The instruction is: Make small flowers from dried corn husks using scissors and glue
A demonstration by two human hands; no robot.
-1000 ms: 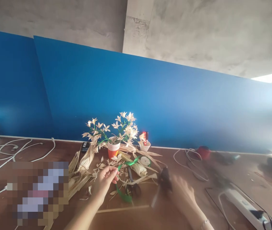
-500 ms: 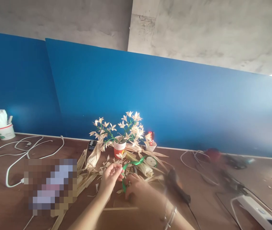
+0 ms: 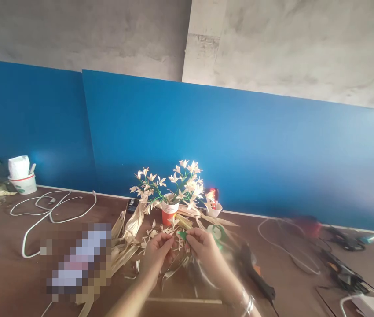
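My left hand and my right hand meet above the brown table, fingers pinched on a green ribbon stretched between them. Just behind them stands an orange paper cup holding a bouquet of pale husk flowers on green stems. Dried corn husks and small loose husk flowers lie scattered around and under my hands. A roll of green ribbon lies right of my right hand.
A black glue gun lies on the table to the right with its cord. White cables loop at the left, near a white cup. A red object, dark tools and a power strip sit far right. A blue partition backs the table.
My right hand left the glue gun on the table, moved left and joined my left hand on the green ribbon. Both hands rose slightly toward the cup. The camera panned left.
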